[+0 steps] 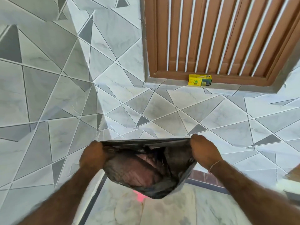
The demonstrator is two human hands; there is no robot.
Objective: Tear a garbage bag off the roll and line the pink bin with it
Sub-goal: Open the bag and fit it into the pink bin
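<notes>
The bag is already off the roll and hangs open in mid-air at chest level, mouth stretched wide. The left hand grips one side of the rim, the right hand grips the other, both clenched on the plastic. The bin is just a pink sliver peeking out under the bag, on the floor. My take: keep the mouth wide, drop the bottom straight into the bin first, then fold the rim over the edge. A yellow box sits on the window ledge, well away.
</notes>
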